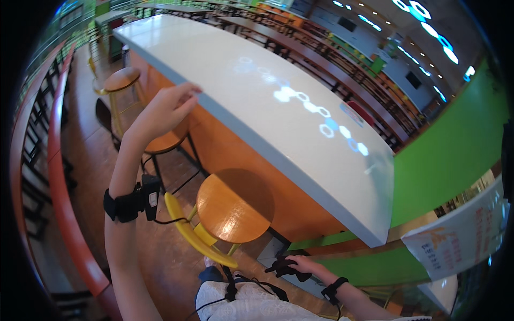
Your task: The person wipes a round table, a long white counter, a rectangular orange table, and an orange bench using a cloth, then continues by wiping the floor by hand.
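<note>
My left hand (160,110) reaches out at the near edge of a long white counter (257,100), its fingers slightly curled and nothing visible in them. A black strap with a small device (150,196) is on that forearm. Low in the view, my right hand (303,265) is closed on a dark cloth-like item (287,268), whose exact kind I cannot tell. Another strapped device (331,291) sits at the right wrist. Between the hands stands a yellow chair with a round wooden seat (235,204).
More round-seated stools (122,79) line the counter's orange side. A red rail-like ledge (60,152) runs along the left. Green panels (445,152) and a hanging printed sheet (453,240) are at the right. Rows of dark tables (289,42) stand beyond.
</note>
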Available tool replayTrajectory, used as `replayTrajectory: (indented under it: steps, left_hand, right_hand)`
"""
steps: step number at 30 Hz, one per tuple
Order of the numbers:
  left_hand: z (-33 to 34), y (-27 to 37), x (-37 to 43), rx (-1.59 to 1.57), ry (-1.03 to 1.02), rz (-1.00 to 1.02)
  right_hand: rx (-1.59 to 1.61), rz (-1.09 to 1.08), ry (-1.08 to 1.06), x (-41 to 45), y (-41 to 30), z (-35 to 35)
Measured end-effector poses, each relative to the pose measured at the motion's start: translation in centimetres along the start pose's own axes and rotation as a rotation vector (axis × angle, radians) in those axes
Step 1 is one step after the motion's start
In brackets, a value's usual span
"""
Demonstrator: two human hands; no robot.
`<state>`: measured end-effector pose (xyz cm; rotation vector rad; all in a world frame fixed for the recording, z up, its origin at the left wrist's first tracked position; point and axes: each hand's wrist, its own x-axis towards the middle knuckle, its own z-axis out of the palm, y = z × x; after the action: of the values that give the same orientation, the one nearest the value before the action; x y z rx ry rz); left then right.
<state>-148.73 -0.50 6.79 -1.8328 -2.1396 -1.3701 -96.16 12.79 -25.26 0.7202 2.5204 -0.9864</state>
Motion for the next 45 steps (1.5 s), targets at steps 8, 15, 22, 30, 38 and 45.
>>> replayTrajectory:
  steps: [8, 15, 22, 30, 38, 45]
  left_hand:
    - [-3.9, 7.3, -7.6, 0.274, 0.117, -0.018]
    - [2.2, 2.7, -16.2, 0.17, -0.881, -0.713]
    - [6.8, 2.3, -16.7, 0.085, -1.173, -0.645]
    - [2.8, -3.1, -15.6, 0.033, -0.985, -0.362]
    - [0.8, -10.8, -12.4, -0.062, -0.906, -0.245]
    - [0.5, -17.0, -11.8, 0.098, -1.066, -0.168]
  right_hand:
    - [0.18, 0.06, 0.035, -3.9, 1.9, 2.3]
    - [0.11, -0.002, -0.182, -5.0, 2.3, 4.9]
    - [0.083, 0.039, -0.102, -4.8, 0.2, 6.2]
    - [0.146, 0.099, 0.025, -2.0, -7.3, 10.8]
    - [0.27, 0.093, -0.022, 4.6, -19.2, 16.5]
    - [0.209, 0.084, 0.15, 9.9, -26.2, 15.8]
